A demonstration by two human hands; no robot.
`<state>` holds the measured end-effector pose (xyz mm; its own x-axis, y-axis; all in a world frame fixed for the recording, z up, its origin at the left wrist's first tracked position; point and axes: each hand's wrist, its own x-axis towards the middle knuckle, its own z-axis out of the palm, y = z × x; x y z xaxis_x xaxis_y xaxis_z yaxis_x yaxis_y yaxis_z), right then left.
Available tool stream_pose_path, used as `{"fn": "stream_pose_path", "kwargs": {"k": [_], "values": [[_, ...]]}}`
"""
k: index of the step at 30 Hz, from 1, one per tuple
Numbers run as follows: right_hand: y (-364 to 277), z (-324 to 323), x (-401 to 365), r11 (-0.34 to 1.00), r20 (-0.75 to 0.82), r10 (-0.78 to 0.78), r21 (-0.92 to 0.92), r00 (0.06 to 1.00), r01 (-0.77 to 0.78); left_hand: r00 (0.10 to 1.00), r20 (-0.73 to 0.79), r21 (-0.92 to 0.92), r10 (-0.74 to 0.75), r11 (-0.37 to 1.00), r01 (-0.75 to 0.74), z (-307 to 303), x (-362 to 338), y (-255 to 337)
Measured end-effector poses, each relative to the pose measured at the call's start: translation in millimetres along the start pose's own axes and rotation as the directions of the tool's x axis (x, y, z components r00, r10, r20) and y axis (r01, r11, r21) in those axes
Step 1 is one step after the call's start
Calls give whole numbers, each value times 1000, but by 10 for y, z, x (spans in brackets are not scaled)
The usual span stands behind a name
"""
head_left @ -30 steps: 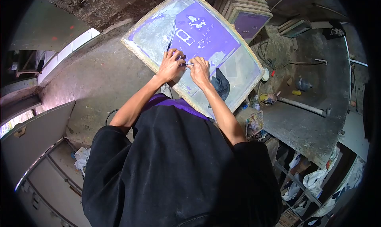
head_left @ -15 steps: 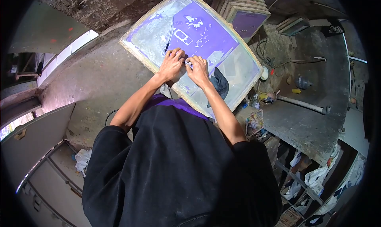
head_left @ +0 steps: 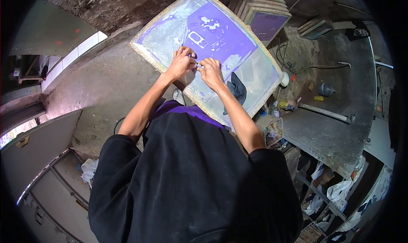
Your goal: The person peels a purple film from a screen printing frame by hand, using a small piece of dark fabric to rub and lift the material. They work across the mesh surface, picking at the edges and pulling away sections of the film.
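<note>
A wood-framed silk screen lies tilted in front of me, its mesh partly coated purple with pale cut-out shapes. Over its near left part, my left hand has its fingers curled. My right hand is close beside it, thumb and fingers pinched together. Between the fingertips of both hands shows a small pale thing, too small to name. A dark crumpled cloth rests on the mesh, right of my right forearm.
Behind the screen at the right, several framed screens are stacked. A dark slab-like surface on the right bears a pipe and a dark container. A clear-sided box of small items stands near my right elbow.
My left hand has moved slightly up and away from my right hand. The thin black stick-like thing that showed beside its fingers is no longer clearly visible. The pale thing shows more between the hands.
</note>
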<state>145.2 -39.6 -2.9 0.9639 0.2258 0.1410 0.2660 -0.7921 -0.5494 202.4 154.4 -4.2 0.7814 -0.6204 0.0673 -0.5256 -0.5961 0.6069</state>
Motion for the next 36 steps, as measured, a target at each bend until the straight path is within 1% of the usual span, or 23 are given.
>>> {"fn": "stream_pose_path", "kwargs": {"k": [2,5,6,9,11,14,18,21,23,25,27,29,30,33,36], "values": [[-19,-22,3,1000,25,7,-15,1000,-7,1000,22,-30,-21,999,22,-66,-17,29],[-21,-11,3,1000,-2,-16,1,1000,16,995,-84,67,55,997,-50,-122,-119,121],[-18,-8,-1,1000,-18,-24,8,1000,24,995,-83,67,54,997,-48,-101,-143,143],[-21,-18,-4,1000,-9,-21,10,1000,21,987,-149,153,56,988,-33,26,-192,184],[-24,-24,-9,1000,-5,-16,11,1000,16,988,-147,172,52,985,-26,112,-192,167],[-24,-25,-15,999,-56,-16,33,998,18,989,-142,210,43,978,-12,163,-186,149],[-25,-54,-2,999,-47,-15,51,999,17,994,-94,152,63,987,-48,96,-123,78],[-61,-70,4,999,-56,-12,52,998,14,998,-6,103,59,993,-59,-2,-41,38],[-76,-63,14,999,-59,-11,52,998,15,998,9,90,63,994,-63,-55,-9,13],[-77,-41,28,995,-43,40,97,998,-35,997,40,64,70,995,-72,-95,14,2],[-67,-25,55,991,-36,64,119,997,-59,996,15,59,87,994,-88,-99,35,-7],[-68,-15,67,996,-29,46,76,999,-44,993,-32,45,116,992,-115,-124,35,24],[-67,-16,73,998,-26,37,54,999,-36,993,-32,46,116,992,-115,-144,36,35],[-57,-17,86,998,-15,34,61,999,-33,997,74,43,-3,999,0,-213,1,54],[-35,-11,87,997,-6,28,70,1000,-27,1000,28,80,6,997,-8,-202,-103,110]]}}
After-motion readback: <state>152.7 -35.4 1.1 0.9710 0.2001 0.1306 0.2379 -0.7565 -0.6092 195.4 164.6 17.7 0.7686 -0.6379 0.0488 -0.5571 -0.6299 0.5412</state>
